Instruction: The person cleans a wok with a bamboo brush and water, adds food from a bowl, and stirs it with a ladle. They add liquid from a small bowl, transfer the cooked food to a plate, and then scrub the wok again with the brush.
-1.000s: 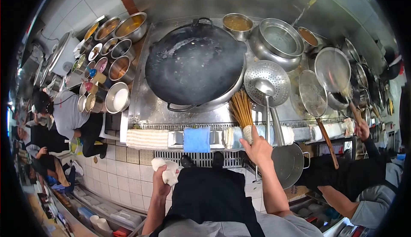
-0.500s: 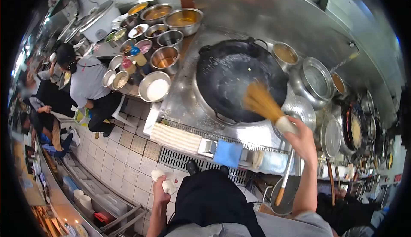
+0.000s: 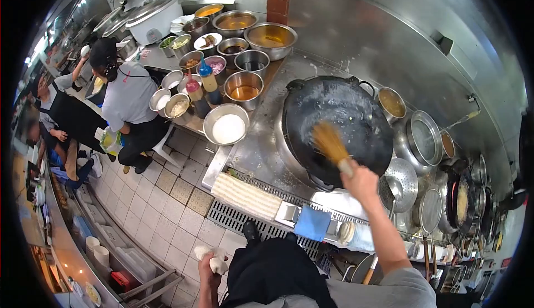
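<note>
Right of centre, the right hand (image 3: pixel 360 181) is clamped on a bamboo brush (image 3: pixel 330 143) whose bristles sit inside the wet wok (image 3: pixel 336 127), while the left hand (image 3: pixel 210 263) at the bottom grips a white rag (image 3: pixel 216 259); a hard scrub could well splash dirty water into the open sauce bowls (image 3: pixel 243 85) just left.

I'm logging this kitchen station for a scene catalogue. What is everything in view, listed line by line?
wok: one, black, on the steel range, middle right
bamboo brush: one, tan, bristles inside the wok
steel bowls: many, silver, left of the wok, several holding sauces or powders
rice cooker: one, white, top left
perforated ladle: one, silver, right of the wok
blue cloth: one, on the range's front rail
striped towel: one, cream, front rail
seated person: one, grey shirt, left
left hand: holds a white rag
right hand: grips the brush handle
</note>
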